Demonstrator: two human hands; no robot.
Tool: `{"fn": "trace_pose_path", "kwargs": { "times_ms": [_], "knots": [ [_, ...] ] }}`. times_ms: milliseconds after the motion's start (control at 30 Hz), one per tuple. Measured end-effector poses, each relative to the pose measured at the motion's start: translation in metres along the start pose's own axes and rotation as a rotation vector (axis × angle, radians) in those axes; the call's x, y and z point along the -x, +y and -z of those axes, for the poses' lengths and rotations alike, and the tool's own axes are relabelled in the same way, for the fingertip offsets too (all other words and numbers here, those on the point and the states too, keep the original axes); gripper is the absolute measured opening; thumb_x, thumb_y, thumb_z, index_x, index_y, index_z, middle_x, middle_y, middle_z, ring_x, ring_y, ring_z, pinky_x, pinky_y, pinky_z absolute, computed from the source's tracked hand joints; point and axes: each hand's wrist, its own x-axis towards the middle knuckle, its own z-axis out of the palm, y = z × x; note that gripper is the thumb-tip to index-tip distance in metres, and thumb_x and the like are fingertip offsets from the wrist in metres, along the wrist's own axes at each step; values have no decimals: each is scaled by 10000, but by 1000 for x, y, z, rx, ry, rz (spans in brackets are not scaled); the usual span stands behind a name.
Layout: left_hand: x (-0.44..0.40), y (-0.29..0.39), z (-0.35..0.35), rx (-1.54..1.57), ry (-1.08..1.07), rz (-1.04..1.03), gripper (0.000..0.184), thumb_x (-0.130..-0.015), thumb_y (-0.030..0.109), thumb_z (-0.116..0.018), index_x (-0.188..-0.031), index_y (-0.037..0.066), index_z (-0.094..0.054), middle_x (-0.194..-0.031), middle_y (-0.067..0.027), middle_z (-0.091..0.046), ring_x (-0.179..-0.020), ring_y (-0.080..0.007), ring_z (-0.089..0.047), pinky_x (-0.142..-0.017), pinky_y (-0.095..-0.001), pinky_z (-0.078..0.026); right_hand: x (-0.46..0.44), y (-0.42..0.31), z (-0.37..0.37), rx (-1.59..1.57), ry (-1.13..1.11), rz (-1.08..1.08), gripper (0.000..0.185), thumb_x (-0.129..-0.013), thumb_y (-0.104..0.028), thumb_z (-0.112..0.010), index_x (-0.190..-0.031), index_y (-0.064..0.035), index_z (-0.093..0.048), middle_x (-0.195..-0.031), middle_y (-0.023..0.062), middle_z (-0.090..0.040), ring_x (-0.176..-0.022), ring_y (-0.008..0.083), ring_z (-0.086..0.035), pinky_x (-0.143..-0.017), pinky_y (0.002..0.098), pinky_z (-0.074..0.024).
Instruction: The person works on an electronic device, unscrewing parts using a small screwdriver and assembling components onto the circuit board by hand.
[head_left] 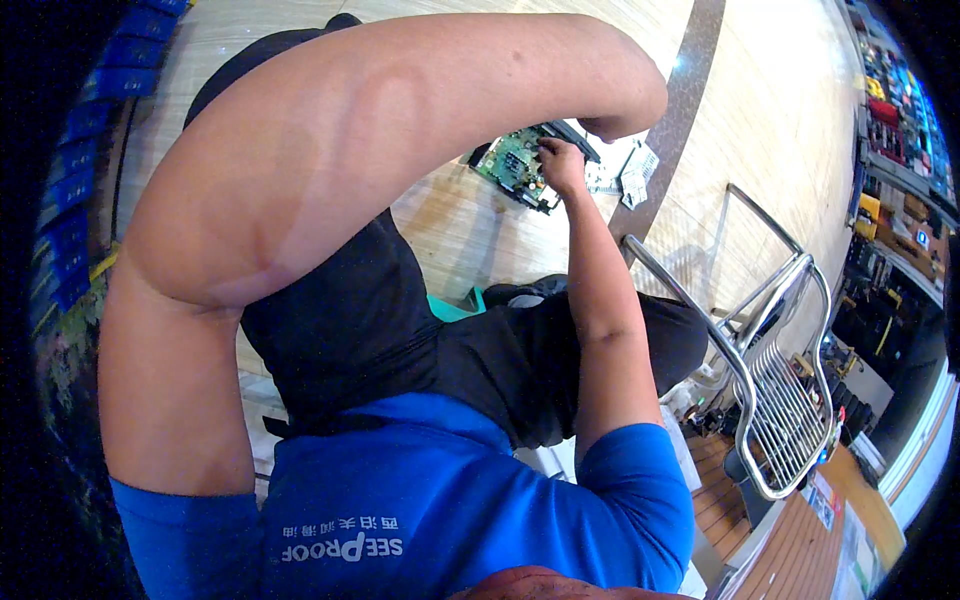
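Note:
A green circuit board (500, 162) with dark parts and a black edge lies on the floor ahead of me. My right hand (563, 168) is over the board's right side, fingers closed in a pinch by a small dark part; whatever is in them is too small to make out. Across the upper view stretches my left forearm, close to the camera, covering part of the board. Only a bit of my left hand (610, 128) seems to show at the far end of that forearm, and its fingers are hidden.
White printed sheets (637, 178) lie right of the board. A chair with a metal tube frame (745, 400) stands at the right, near packed shelves (905, 190). Blue bins (75, 225) line the left side. Something green (455, 308) shows beside my legs.

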Motion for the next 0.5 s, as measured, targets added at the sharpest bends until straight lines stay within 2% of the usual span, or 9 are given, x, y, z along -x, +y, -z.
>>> {"fn": "trace_pose_path", "kwargs": {
  "times_ms": [167, 267, 367, 500],
  "knots": [
    [4, 2, 0, -18, 10, 3, 230, -730, 189, -732, -933, 83, -761, -958, -144, -708, -872, -298, -676, -751, -449, -533, -1, 0, 1, 184, 26, 17, 256, -852, -194, -643, -1031, -21, -704, -882, 190, -704, -805, 274, -696, -742, 367, -528],
    [7, 3, 1, -26, 18, -3, 235, -735, 182, -735, -946, 81, -759, -971, -140, -708, -880, -293, -676, -755, -442, -535, 1, 3, -2, 61, 46, 59, 262, -854, -194, -641, -1032, -12, -701, -887, 196, -702, -806, 275, -695, -743, 362, -526],
    [9, 4, 2, -30, 20, -2, 240, -740, 175, -738, -959, 79, -757, -984, -135, -707, -888, -289, -676, -759, -434, -537, 0, 4, -3, 12, -11, 6, 264, -853, -186, -640, -1034, -3, -697, -883, 197, -702, -804, 278, -694, -743, 359, -525],
    [10, 5, 2, -36, 27, 1, 247, -747, 165, -743, -976, 76, -754, -1002, -130, -706, -899, -283, -676, -764, -425, -540, -1, 7, -4, 17, 29, 37, 257, -852, -177, -648, -1033, -2, -697, -885, 191, -705, -793, 274, -693, -740, 359, -525]
  ]
}}
